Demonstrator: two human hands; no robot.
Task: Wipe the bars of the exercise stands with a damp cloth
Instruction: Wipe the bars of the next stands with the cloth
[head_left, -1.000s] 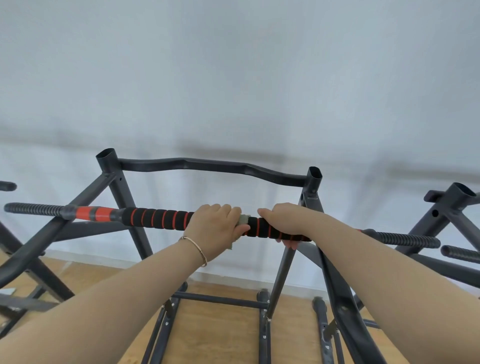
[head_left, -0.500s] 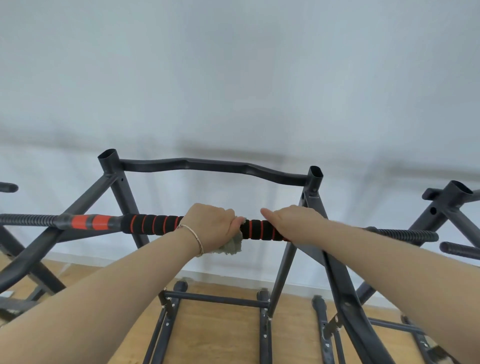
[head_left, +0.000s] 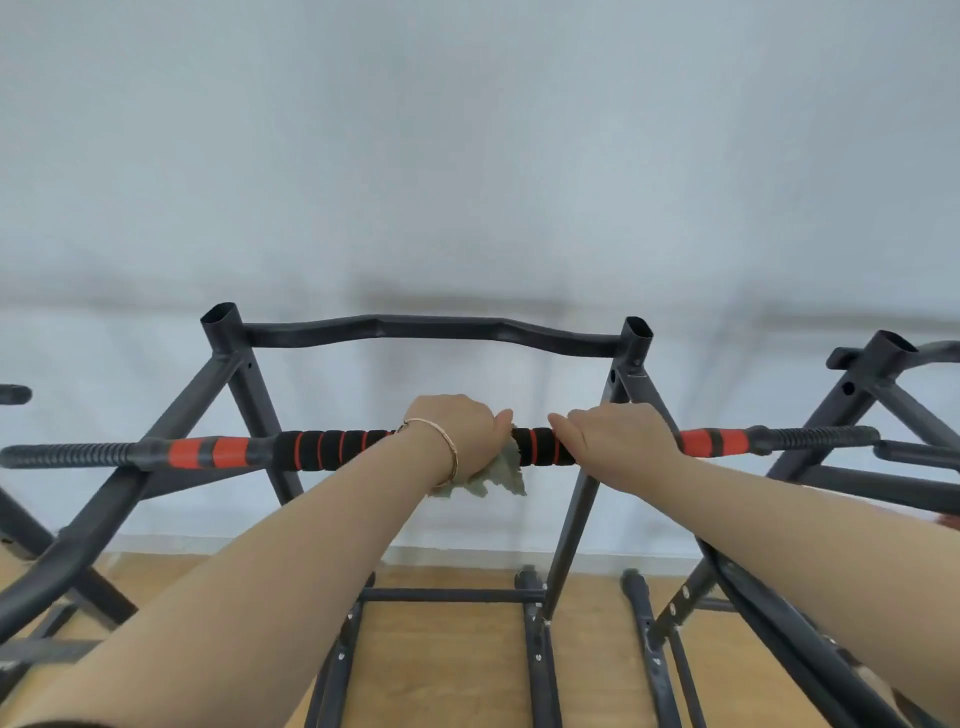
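Note:
A horizontal bar (head_left: 332, 449) with black foam and red rings runs across the middle of a dark metal exercise stand (head_left: 431, 332). My left hand (head_left: 457, 434), with a thin bracelet on the wrist, grips the bar with a pale green cloth (head_left: 498, 475) wrapped under it; the cloth's loose end hangs below the bar. My right hand (head_left: 618, 436) grips the same bar just to the right, leaving a short stretch of foam visible between the hands.
A second stand (head_left: 883, 395) is close on the right and another frame (head_left: 31, 525) on the left. A wavy top bar joins two open tube ends behind the hands. Below lie base rails on a wooden floor (head_left: 447, 665); a white wall stands behind.
The cloth's loose end now hangs out further below the bar. The view has shifted, showing the red section right of my right hand.

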